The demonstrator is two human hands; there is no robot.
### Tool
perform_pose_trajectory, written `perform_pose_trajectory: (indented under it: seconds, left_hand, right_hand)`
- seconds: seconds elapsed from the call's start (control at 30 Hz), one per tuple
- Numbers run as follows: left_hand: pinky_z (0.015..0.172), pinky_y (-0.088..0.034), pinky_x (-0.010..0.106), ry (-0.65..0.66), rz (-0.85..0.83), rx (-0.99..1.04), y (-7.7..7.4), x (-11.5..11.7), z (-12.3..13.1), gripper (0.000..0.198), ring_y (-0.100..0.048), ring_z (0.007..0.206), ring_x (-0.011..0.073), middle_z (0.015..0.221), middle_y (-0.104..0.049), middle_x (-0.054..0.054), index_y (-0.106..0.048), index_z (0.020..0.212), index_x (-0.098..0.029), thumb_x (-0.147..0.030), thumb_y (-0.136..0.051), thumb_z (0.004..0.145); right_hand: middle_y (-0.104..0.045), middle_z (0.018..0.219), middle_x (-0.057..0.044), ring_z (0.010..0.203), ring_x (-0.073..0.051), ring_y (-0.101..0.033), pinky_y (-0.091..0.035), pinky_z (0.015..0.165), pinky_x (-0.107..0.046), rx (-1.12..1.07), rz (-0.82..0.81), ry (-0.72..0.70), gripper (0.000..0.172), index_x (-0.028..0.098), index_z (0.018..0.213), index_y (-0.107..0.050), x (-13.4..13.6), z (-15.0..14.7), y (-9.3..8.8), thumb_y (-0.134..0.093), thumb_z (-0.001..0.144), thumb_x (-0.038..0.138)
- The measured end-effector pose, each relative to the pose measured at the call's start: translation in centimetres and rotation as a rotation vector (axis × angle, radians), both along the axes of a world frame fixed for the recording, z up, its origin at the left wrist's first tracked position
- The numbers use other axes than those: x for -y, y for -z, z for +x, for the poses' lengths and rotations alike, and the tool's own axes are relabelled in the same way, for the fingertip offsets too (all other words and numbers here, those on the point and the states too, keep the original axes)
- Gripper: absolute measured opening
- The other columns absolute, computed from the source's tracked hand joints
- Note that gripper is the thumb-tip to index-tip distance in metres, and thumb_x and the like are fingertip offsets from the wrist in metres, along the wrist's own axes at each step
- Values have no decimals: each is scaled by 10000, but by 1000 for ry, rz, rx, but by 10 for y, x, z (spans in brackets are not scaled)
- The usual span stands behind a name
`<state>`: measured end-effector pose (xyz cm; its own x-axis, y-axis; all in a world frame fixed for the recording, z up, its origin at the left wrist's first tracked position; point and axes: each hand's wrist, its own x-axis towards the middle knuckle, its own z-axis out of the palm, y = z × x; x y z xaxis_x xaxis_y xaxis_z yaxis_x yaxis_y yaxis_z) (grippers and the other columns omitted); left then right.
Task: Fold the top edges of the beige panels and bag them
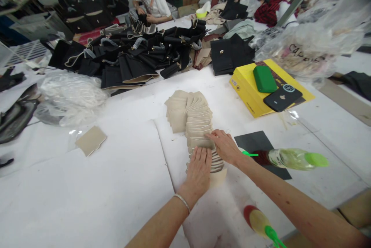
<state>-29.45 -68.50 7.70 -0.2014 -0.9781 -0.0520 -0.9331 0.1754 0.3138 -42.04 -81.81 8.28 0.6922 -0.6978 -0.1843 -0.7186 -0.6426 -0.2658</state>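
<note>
A curving row of overlapping beige panels [198,118], leather-like and thin, lies fanned out on the white table. My left hand [198,168] rests flat on its near part, fingers stretched out and side by side. At the row's right edge is my right hand [224,145], its index finger reaching onto the panels and the other fingers bent. The right thumb is hidden. Under and beside my hands, several panels [217,162] show dark gaps between their curved edges. A loose beige panel [91,140] lies apart on the left.
Black bag pieces [139,56] are heaped along the back, with a person [153,2] behind them. At right are a yellow box [246,89] bearing a green case [264,79] and phone [282,98], a dark sheet [255,141] and a green-capped bottle [292,158]. Another bottle [259,221] stands nearer.
</note>
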Motion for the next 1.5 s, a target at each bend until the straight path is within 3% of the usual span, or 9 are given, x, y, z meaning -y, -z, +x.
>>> perform_pose_trajectory:
  seconds: [0.27,0.4,0.47,0.7,0.93,1.07,1.3,1.5]
  left_hand:
    - [1186,-214,559,-17,14,-14,1,-2,0,785,-345,1374,367,1466,-393,231,-336,1431,-40,-210,-614,716]
    - [1184,-208,575,-33,17,-30,3,-4,0,822,-300,1400,378,1499,-356,222,-340,1436,-69,-234,-649,692]
    - [1182,-208,582,-41,20,-36,4,-4,0,828,-302,1398,381,1496,-362,219,-334,1442,-74,-241,-650,696]
    - [1198,-188,560,-51,24,-50,1,-5,-1,814,-290,1410,345,1494,-376,200,-320,1450,-69,-207,-621,706]
    - [1208,-157,546,-64,32,-51,-3,-4,0,778,-283,1415,338,1498,-375,183,-333,1447,-76,-221,-591,728]
    - [1217,-132,536,-68,39,-55,-3,-3,0,790,-274,1416,337,1497,-377,179,-335,1448,-74,-238,-601,723]
    - [1216,-116,547,-62,45,-66,0,-3,1,825,-248,1429,344,1521,-344,184,-317,1463,-76,-260,-621,718]
    - [1212,-116,559,-64,57,-68,3,-3,1,851,-258,1423,356,1520,-343,185,-318,1462,-78,-280,-642,702]
  right_hand:
    - [-568,1217,-63,1086,-239,-546,-482,891,-426,14,-22,-8,180,180,1103,-622,2,2,-3,-604,924,189]
    - [-425,1452,-61,1311,-292,-377,-375,1021,-473,38,-66,-85,179,175,1022,-650,7,6,-14,-619,865,95]
    - [-433,1468,-39,1349,-285,-335,-320,1061,-476,40,-70,-138,206,178,976,-659,11,8,-15,-611,832,38]
    - [-583,1294,-52,1286,-282,-420,-286,1072,-526,14,-106,-182,221,169,1040,-640,6,10,-10,-613,849,61]
    - [-528,1362,-64,1292,-287,-419,-329,1060,-525,-10,-123,-213,163,165,1046,-638,12,16,-11,-640,883,162]
    - [-608,1185,-62,1174,-264,-518,-401,1003,-503,-32,-113,-206,122,160,1017,-638,18,21,-13,-620,920,231]
    - [-636,1078,-56,973,-221,-622,-498,879,-442,-49,-83,-97,333,169,1292,-519,27,28,-10,-533,988,302]
    - [-630,1115,-66,1006,-232,-618,-492,905,-466,-59,-77,-78,349,172,1293,-522,30,38,-5,-551,980,322]
